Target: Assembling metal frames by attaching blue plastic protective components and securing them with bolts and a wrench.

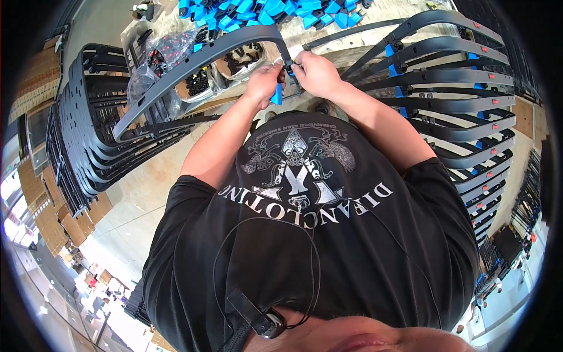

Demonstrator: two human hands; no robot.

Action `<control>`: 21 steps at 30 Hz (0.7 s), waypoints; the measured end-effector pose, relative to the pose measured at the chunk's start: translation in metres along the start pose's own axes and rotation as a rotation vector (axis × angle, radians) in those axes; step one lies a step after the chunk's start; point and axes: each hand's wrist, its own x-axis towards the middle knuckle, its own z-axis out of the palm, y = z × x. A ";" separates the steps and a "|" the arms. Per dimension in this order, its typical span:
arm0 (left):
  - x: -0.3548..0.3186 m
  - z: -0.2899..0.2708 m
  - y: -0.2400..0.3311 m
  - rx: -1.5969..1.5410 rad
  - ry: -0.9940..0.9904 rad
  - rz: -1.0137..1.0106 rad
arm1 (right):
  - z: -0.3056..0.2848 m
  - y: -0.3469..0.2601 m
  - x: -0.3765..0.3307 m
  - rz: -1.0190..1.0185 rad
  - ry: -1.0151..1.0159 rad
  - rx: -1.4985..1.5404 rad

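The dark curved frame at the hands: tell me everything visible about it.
The dark curved frame looks matte, perhaps coated metal or plastic, with small holes along its broad band. It slants up from lower left, then bends down toward the left hand and right hand, whose fingers hide the exact contact.

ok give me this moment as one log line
left hand: holds blue piece | right hand: at frame | blue parts: piled beyond

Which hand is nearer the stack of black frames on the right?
Right: the right hand is left of the stack of black frames; the left hand is farther left.
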 end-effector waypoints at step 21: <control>-0.003 0.003 0.014 -0.011 -0.008 -0.109 | -0.005 -0.003 0.002 0.040 -0.060 -0.008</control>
